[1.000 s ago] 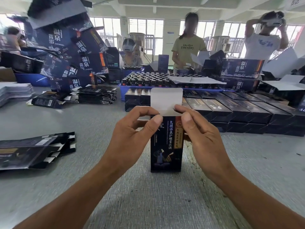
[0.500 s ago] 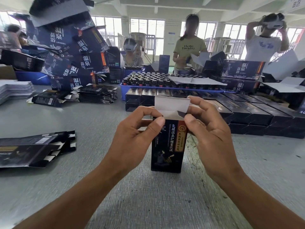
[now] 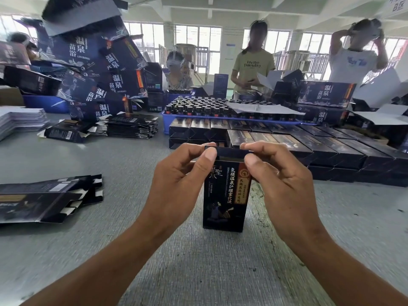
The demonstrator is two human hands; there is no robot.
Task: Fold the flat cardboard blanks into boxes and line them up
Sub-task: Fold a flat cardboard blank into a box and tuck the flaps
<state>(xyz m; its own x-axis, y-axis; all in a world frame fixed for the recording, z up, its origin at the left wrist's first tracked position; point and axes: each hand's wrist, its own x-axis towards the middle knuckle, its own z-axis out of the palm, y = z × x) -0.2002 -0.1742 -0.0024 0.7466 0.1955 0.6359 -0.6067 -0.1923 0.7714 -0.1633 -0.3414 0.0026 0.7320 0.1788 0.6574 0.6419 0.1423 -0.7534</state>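
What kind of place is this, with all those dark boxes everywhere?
Probably a packing workshop in a factory. Folded boxes lie lined up in rows on the long grey table, a blue tray holds many small bottles, and flat cardboard blanks wait in stacks. Other people work across the table.

**Open table near, crowded beyond**

Bare grey table (image 3: 198, 272) in front of and to both sides of the upright box (image 3: 225, 195) pinched at its top by left hand (image 3: 176, 184) and right hand (image 3: 284, 184). Blocked just behind by rows of finished boxes (image 3: 309, 149), with a blue tray of bottles (image 3: 220, 107) further back. Flat blanks (image 3: 44, 199) lying at left, stacked blanks (image 3: 132, 127) far left.
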